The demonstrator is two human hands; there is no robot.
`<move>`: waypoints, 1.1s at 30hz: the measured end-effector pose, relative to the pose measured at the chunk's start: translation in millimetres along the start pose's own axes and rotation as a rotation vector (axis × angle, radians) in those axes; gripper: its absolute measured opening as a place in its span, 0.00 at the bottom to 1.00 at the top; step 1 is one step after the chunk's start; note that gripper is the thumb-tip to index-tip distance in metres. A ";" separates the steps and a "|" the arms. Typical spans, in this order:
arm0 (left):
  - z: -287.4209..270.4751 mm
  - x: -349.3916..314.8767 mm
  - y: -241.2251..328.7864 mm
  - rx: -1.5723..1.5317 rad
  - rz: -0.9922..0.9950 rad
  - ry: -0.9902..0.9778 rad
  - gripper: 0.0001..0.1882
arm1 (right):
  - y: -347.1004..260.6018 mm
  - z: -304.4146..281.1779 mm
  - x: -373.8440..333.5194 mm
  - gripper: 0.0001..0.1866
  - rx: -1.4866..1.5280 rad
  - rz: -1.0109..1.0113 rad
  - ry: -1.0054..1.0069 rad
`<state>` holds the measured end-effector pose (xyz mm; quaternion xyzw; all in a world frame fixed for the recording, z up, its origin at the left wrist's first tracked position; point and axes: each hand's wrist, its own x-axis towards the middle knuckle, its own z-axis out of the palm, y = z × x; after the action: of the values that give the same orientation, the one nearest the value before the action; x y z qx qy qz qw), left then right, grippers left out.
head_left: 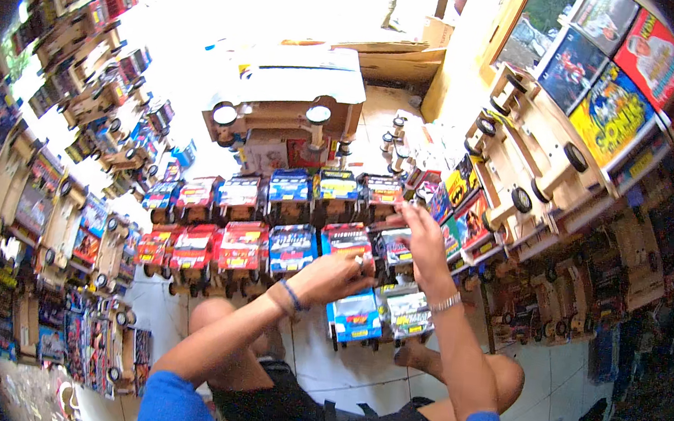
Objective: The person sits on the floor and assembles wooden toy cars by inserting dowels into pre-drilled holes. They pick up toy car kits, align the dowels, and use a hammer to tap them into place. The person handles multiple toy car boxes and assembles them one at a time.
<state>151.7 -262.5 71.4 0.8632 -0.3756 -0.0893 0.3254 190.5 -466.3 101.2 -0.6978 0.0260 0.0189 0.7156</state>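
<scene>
My left hand (335,279) is closed, knuckles up, above the near row of small wooden toy trucks. Whatever its fingertips hold, if anything, is too small to make out. Just beyond it stands a dark toy truck with a red and blue top (346,238). My right hand (424,240) is raised to the right of it, fingers stretched forward and apart from the left hand, with no held thing visible. Below both hands, a blue toy truck (356,314) sits on the tiles beside a white-and-black toy truck (408,312).
Two rows of toy trucks, with red (241,243) and blue (290,185) ones among them, stretch leftward. A large upturned wooden truck body (543,162) leans at right. Behind the rows stands a larger wooden truck (287,102). Stacked trucks (34,203) line the left.
</scene>
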 end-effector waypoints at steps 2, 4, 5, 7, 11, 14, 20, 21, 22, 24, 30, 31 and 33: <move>-7.5 -6.5 -8.4 0.040 0.019 -0.141 0.16 | 16.2 6.1 83.9 0.14 -0.064 0.000 0.017; -6.2 -18.0 -12.5 0.176 0.065 -0.234 0.20 | 42.2 -1.5 176.7 0.16 -0.317 0.001 0.073; -3.4 -30.0 -8.9 0.263 0.040 -0.299 0.21 | 58.3 -10.9 222.3 0.17 -0.485 0.046 0.093; -8.6 -48.2 -3.6 0.273 0.122 -0.295 0.22 | 93.8 -34.9 308.5 0.18 -0.544 0.105 0.240; -18.2 -44.9 13.3 -0.188 -0.316 -0.754 0.20 | 136.3 -104.0 456.6 0.19 -1.186 -0.014 0.504; -14.6 -19.5 -5.9 -0.201 -0.106 -0.226 0.21 | 149.6 -138.0 515.9 0.19 -1.366 0.054 0.477; -24.8 22.9 -101.2 -0.085 -0.170 -0.352 0.20 | 162.2 -163.5 587.5 0.18 -1.387 0.058 0.511; -26.9 31.2 -110.6 -0.086 -0.177 -0.359 0.20 | 164.6 -165.6 599.8 0.18 -1.411 0.062 0.476; -28.3 39.0 -120.1 -0.089 -0.176 -0.370 0.20 | 167.5 -168.2 612.2 0.18 -1.437 0.091 0.453; -28.8 52.2 -135.8 -0.093 -0.173 -0.388 0.20 | 173.1 -175.8 633.7 0.19 -1.490 0.188 0.402; -18.9 66.4 -163.7 -0.103 -0.191 -0.417 0.19 | 188.0 -193.0 684.3 0.21 -1.659 0.422 0.102; -17.5 67.8 -165.5 -0.105 -0.194 -0.424 0.19 | 187.0 -197.0 689.4 0.19 -1.692 0.479 0.020; -14.5 70.8 -169.2 -0.106 -0.196 -0.433 0.19 | 186.1 -202.2 697.6 0.16 -1.584 0.643 -0.005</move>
<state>307.0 -219.7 -17.4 0.8380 -0.3460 -0.3229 0.2718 872.7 -670.1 -133.9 -0.9507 0.2002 0.2354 -0.0236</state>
